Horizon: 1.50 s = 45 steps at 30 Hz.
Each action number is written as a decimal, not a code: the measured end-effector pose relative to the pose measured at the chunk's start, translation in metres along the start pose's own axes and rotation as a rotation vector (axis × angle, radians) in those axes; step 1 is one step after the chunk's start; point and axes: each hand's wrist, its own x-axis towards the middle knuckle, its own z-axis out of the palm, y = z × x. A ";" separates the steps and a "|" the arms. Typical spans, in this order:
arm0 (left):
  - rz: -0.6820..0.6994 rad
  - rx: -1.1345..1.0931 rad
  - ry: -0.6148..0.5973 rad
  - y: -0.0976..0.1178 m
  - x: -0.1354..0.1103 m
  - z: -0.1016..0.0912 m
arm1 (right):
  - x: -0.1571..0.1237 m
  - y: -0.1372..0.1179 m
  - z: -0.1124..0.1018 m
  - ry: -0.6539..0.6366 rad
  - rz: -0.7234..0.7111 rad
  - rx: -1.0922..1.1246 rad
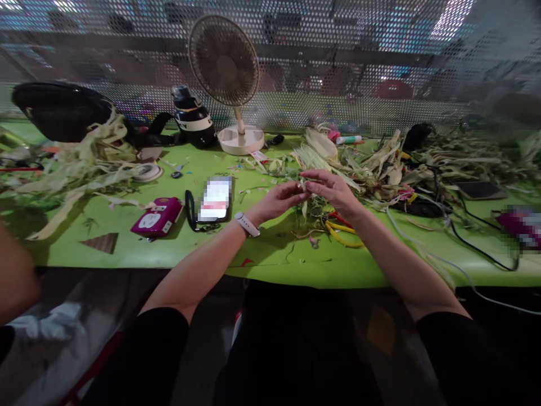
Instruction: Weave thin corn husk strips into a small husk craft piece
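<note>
My left hand (281, 201), with a pale watch band (247, 224) on the wrist, is closed with its fingertips pinched together. My right hand (333, 194) meets it at the fingertips, thumb and fingers also pinched. Between them is a small pale bit, too small to name. Loose green plant scraps (313, 211) lie directly under the hands. Just below my right hand, yellow-and-red-handled pliers or scissors (344, 237) rest on the green table cover (270, 265); their working end is hidden. Dried corn husks (323, 148) are heaped behind my hands.
Left of my hands are a lit phone (215, 200), a purple box-shaped device (157, 219) and a tape roll (147, 172). A desk fan (240, 140) and black bottle (194, 121) stand behind. Cables (477, 248) and plant stems (465, 163) spread right. Another person's arm (14, 270) is far left.
</note>
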 end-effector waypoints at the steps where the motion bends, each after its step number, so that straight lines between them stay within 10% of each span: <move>1: -0.005 0.002 0.000 -0.001 0.000 0.000 | 0.000 0.000 0.001 -0.010 -0.013 -0.003; 11: -0.139 -0.111 0.191 0.017 -0.004 0.004 | 0.004 0.002 0.000 0.169 0.042 0.039; 20: -0.298 -0.263 0.255 0.024 -0.004 0.005 | -0.005 -0.012 -0.006 -0.004 -0.127 -0.196; 45: -0.353 -0.214 0.080 0.021 -0.008 0.013 | 0.001 0.001 0.013 0.091 0.098 0.094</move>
